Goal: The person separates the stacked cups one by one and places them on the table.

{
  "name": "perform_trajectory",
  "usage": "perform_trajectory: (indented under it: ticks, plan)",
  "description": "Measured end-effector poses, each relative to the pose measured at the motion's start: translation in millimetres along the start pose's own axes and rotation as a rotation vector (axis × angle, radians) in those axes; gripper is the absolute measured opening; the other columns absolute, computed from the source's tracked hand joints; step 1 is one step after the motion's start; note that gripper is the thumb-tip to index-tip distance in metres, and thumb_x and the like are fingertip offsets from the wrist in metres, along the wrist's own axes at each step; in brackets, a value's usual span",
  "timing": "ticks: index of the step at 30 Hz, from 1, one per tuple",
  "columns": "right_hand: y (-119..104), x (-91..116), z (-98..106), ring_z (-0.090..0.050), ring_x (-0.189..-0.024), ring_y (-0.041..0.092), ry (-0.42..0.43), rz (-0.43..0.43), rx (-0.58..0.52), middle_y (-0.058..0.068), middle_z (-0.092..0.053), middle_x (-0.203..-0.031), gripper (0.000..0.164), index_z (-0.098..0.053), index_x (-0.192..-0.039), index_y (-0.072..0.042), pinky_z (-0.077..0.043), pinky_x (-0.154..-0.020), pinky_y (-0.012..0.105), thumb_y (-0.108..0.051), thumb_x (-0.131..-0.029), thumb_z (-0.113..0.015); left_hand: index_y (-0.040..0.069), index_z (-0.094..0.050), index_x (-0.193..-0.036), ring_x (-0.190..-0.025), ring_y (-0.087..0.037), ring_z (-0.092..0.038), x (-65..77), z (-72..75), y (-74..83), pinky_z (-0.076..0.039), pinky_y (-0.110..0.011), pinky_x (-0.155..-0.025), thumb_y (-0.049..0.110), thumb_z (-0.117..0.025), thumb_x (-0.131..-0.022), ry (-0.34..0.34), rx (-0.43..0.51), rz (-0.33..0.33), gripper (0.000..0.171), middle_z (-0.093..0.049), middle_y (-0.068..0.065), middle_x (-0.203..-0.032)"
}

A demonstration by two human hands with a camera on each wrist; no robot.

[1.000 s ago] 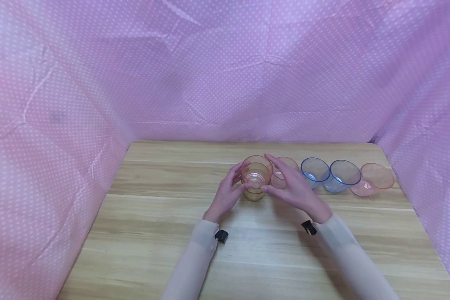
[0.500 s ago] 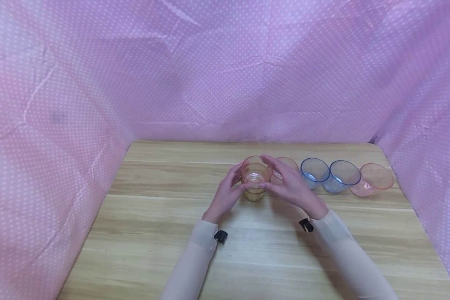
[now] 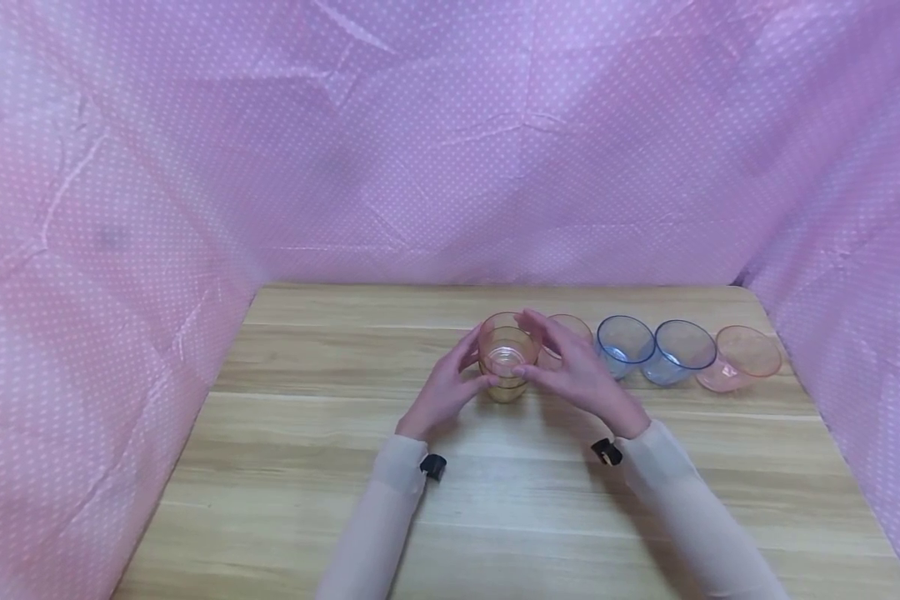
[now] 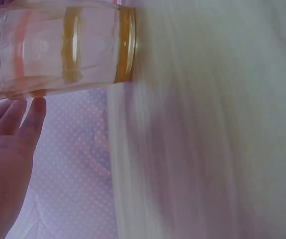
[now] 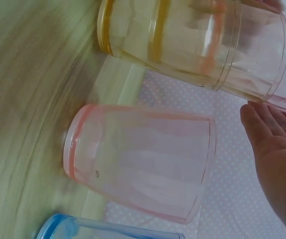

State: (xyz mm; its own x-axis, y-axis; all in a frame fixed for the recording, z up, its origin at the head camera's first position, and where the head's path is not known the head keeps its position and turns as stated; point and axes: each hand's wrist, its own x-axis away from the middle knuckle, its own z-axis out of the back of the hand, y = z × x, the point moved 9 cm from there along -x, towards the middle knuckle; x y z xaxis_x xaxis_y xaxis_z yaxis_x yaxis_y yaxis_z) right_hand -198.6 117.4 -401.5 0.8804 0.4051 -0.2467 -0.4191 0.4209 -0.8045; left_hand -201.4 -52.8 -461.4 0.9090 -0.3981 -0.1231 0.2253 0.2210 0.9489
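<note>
A stack of nested clear cups (image 3: 506,360) stands upright on the table, with yellow cups below and a pink one inside at the top. My left hand (image 3: 444,393) holds its left side, thumb in front, fingertips just under the lowest yellow rim in the left wrist view. From the right, my right hand (image 3: 581,379) grips the upper part, its thumb across the front. The right wrist view puts those fingertips higher, by the upper yellow rim. Beside the stack stands a single pink cup (image 5: 140,162), partly behind my right hand in the head view.
To the right, two blue cups (image 3: 624,343) and another pink cup (image 3: 742,358) continue the row. The wooden table (image 3: 285,467) reaches back to a pink dotted cloth (image 3: 420,167) that hangs behind and along both sides.
My right hand has moved left, closing in on the stack, and its thumb now overlaps the front of it. The left hand keeps its hold. The head view has shifted slightly.
</note>
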Motion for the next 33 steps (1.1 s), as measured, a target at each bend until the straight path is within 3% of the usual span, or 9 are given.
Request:
perform_trajectory:
  ticks: [5,12,24,33]
  plan:
    - [2.6,-1.8,-1.7,-0.048,-0.142,0.032,-0.034,-0.050,-0.034,0.014,-0.051,-0.155,0.089,-0.036,-0.159,-0.003,-0.041,-0.118,0.050,-0.028,-0.088,-0.086,0.019,-0.037,-0.162,-0.139,-0.030,-0.053,-2.3,0.9,0.3,-0.041,-0.047,-0.119,0.027,-0.078,-0.094,-0.042,-0.055,0.004,0.080,-0.054,-0.009,-0.153]
    - [9.5,-5.3,-9.3,-0.041,-0.147,0.033,-0.105,-0.110,-0.094,0.009,-0.046,-0.160,0.099,-0.027,-0.162,-0.005,-0.034,-0.122,0.054,-0.031,-0.087,-0.086,0.021,-0.039,-0.161,-0.137,-0.027,-0.055,-4.3,1.6,-1.8,-0.042,-0.045,-0.119,0.026,-0.077,-0.095,-0.055,-0.047,0.013,0.077,-0.059,-0.008,-0.148]
    - [8.4,-9.6,-8.3,-0.047,-0.143,0.029,-0.046,-0.074,-0.135,0.010,-0.053,-0.154,0.091,-0.037,-0.156,-0.003,-0.040,-0.120,0.049,-0.019,-0.084,-0.089,0.014,-0.038,-0.161,-0.132,-0.029,-0.059,-2.8,1.1,6.3,-0.043,-0.044,-0.118,0.013,-0.075,-0.095,-0.012,-0.056,-0.083,0.076,-0.057,-0.012,-0.150]
    - [11.4,-7.9,-8.3,-0.047,-0.144,0.024,-0.032,-0.097,-0.141,0.004,-0.054,-0.153,0.091,-0.039,-0.157,-0.007,-0.040,-0.120,0.046,-0.027,-0.084,-0.089,0.015,-0.040,-0.160,-0.133,-0.027,-0.058,-2.6,-0.2,5.3,-0.042,-0.044,-0.119,0.012,-0.075,-0.095,0.004,-0.034,-0.098,0.075,-0.052,-0.004,-0.155]
